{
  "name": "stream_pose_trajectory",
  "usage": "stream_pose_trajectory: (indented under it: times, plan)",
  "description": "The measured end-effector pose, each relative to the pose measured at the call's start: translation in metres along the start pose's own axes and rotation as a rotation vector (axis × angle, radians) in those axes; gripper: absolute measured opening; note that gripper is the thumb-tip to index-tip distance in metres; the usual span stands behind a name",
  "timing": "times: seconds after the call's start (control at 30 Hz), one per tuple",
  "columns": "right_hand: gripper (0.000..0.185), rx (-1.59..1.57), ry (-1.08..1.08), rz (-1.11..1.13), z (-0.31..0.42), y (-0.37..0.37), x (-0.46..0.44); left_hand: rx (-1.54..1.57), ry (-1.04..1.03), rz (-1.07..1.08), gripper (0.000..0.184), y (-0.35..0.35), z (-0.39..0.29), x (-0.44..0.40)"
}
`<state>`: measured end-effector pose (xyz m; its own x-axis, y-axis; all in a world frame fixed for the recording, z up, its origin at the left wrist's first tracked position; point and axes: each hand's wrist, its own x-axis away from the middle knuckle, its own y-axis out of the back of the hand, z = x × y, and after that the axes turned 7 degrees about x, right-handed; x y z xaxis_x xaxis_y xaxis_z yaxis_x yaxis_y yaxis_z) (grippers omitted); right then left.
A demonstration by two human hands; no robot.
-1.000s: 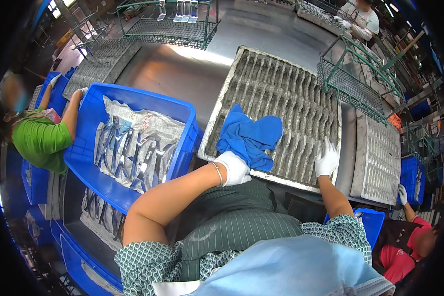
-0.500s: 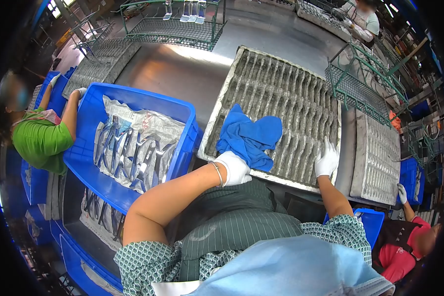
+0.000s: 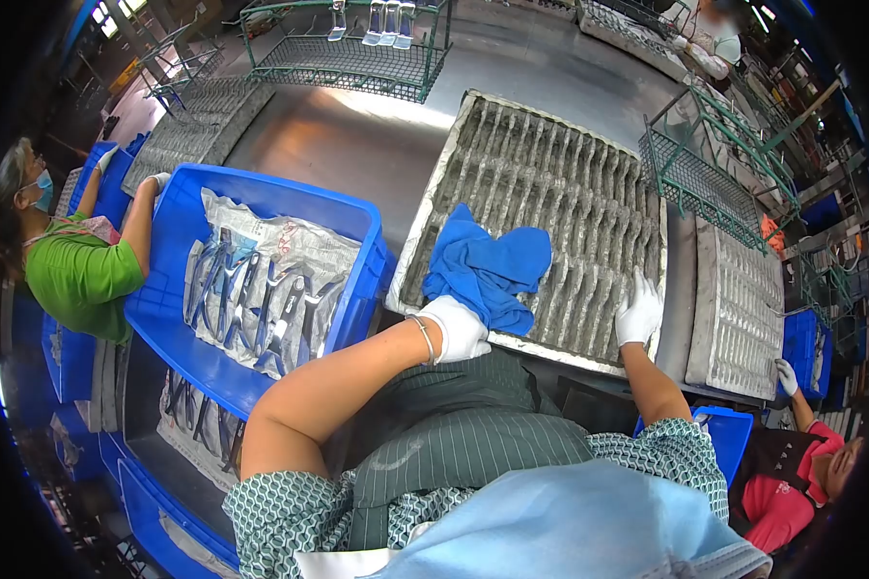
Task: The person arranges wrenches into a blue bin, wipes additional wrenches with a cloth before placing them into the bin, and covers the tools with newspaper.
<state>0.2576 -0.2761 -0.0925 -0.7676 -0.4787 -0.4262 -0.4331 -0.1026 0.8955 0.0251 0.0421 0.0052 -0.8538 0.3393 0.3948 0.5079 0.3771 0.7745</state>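
Observation:
In front of me lies a grey ridged tray (image 3: 570, 203) with rows of wavy slots and a pale rim. A crumpled blue cloth (image 3: 488, 265) rests on its left front part. My left hand (image 3: 457, 330), in a white glove, is at the tray's near left corner, against the lower edge of the cloth. Its fingers are mostly hidden, so their grip is unclear. Over on the tray's right side, my right hand (image 3: 639, 311), also gloved in white, lies with its fingers stretched out and apart on the ridges near the rim.
A blue bin (image 3: 261, 179) at left holds shiny metal plier-shaped pieces (image 3: 261, 304) on a whitish sack. Green wire baskets (image 3: 343, 72) hang beyond the tray. Another ridged tray (image 3: 739, 314) lies at right. Co-workers stand at left (image 3: 82, 265), right (image 3: 787, 492) and far right.
The far green wire basket with its hanging metal pieces has shifted slightly right. My hands, the cloth and the tray have not visibly moved.

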Motion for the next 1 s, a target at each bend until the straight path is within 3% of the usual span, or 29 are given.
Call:
stream_pose_trajectory:
  times: [1.0]
  plan:
    - [0.055,-0.010,0.013,-0.027,-0.0013,-0.0018,0.0005,-0.006,-0.002,-0.004,0.037,-0.0003,0.0014,-0.0005]
